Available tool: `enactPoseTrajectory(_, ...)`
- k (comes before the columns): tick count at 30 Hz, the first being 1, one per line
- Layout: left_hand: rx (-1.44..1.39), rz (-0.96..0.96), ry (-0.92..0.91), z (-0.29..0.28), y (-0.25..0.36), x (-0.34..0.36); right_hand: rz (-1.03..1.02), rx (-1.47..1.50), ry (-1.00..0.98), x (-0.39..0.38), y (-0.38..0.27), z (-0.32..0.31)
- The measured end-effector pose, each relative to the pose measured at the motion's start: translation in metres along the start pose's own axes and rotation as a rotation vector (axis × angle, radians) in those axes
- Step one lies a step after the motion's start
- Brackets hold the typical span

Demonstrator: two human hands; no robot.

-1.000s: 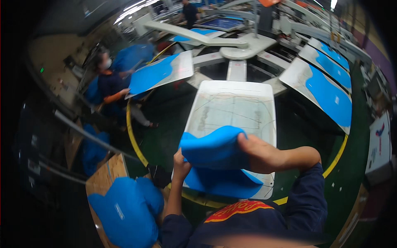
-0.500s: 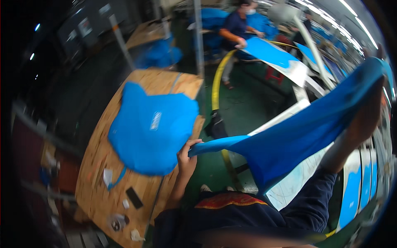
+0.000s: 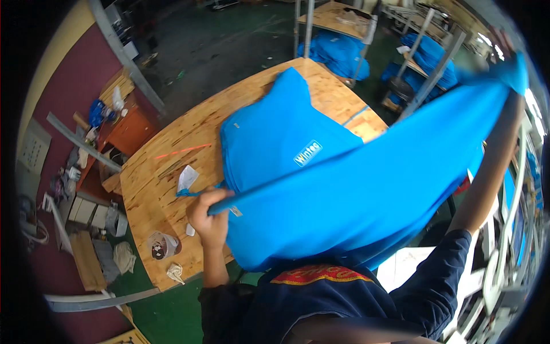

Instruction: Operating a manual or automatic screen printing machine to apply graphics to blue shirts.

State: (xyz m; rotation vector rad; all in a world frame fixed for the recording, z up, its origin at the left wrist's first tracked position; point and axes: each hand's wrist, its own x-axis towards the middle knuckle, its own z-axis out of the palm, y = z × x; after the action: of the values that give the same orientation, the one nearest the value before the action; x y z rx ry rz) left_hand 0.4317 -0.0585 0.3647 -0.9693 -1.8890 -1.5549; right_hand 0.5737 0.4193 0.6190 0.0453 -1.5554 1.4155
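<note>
A blue cloth piece point(image 3: 355, 206) stretches between my two hands, slanting up to the right. My left hand point(image 3: 209, 221) pinches its lower left end, beside a small pale label. My right hand point(image 3: 513, 71) is raised at the far upper right, gripping the other end; cloth and motion blur partly hide its fingers. Beneath and behind the held piece, more blue cloth point(image 3: 269, 126) with a white print lies on the wooden table point(image 3: 166, 137). The held piece covers its near right part.
On the table are a white paper tag point(image 3: 187, 179), an orange strip point(image 3: 183, 151), a clear cup point(image 3: 164, 245) and a crumpled scrap point(image 3: 175, 273). Blue cloth bundles point(image 3: 338, 54) sit at the back. Metal posts point(image 3: 438, 71) stand beyond the table, and white frames line the right.
My view has swung left toward the table. The held cloth has come over the table and spread out wider, with both hands still on it. The co-worker has left view.
</note>
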Motion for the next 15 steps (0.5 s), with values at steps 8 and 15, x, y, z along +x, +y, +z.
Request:
enactPoseTrajectory(8,0.183,-0.443,-0.008,0.052,-0.186,0.071,0.176,-0.049,0.028,0.104,0.383,0.131)
enactPoseTrajectory(15,0.275,-0.661,-0.107,0.139,-0.409,0.084,0.335,-0.260,0.047,0.088,0.776,0.182)
